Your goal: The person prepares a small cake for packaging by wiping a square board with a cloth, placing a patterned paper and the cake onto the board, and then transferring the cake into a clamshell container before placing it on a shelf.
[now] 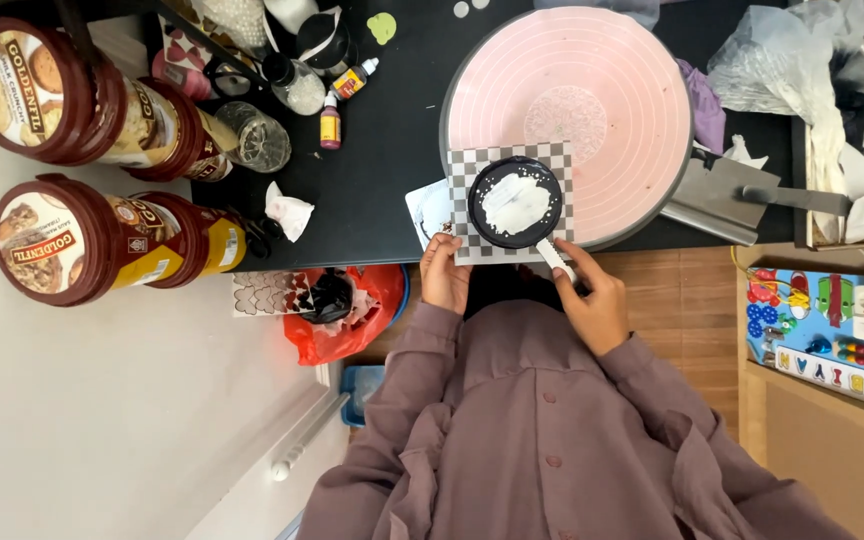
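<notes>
4 brown-lidded tubs (pixel 82 160) lie on their sides far left, small colouring bottles (pixel 332 105) beside them on the black table (pixel 392 170). A crumpled red bag (pixel 352 310) sits below the table edge.

Left hand (pixel 444 275): fingers curled together, pinching the near-left corner of the checkered board (pixel 464 175). The board overhangs the table edge and partly rests on the pink turntable (pixel 572 110). On it sits a round black dish (pixel 515 202) smeared with white cream (pixel 515 203).

Right hand (pixel 592 300): fingers closed around a white-handled spatula (pixel 556 260), whose tip touches the dish's near rim.

Risks, as judged: the board is held only at 1 corner, so pressing the spatula could tip it and slide the dish off toward the lap. Cream could smear onto the sleeve. A metal scraper (pixel 717 195) lies right of the turntable, with plastic bags (pixel 782 60) beyond.
</notes>
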